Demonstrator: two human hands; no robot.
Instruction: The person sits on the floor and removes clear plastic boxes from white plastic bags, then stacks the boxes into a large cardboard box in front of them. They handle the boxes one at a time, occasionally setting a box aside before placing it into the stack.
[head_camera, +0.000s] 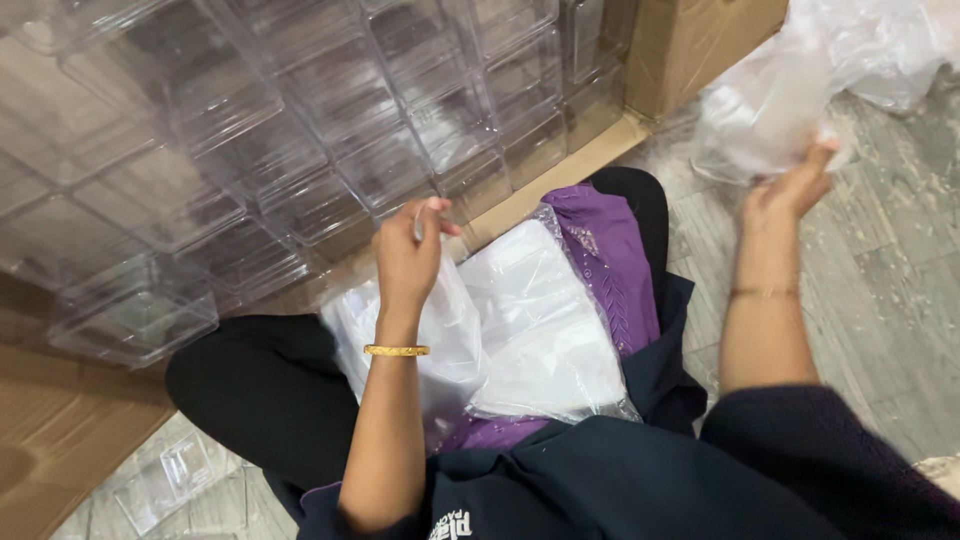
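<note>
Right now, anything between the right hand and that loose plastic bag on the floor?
Nothing visible. The right hand is already at the edge of the crumpled plastic bag, fingers apparently touching it. The left hand pinches a separate clear bag over the lap.

The right hand (795, 185) is smeared by motion, and its fingertips sink into a crumpled clear plastic bag (770, 110) that the top edge cuts off. The left hand (408, 255) hides part of the flat clear plastic bags (540, 330) on the lap. The stacked clear plastic boxes (280, 130) run off the top and left edges. The brown cardboard carton (690, 40) shows only one corner.
</note>
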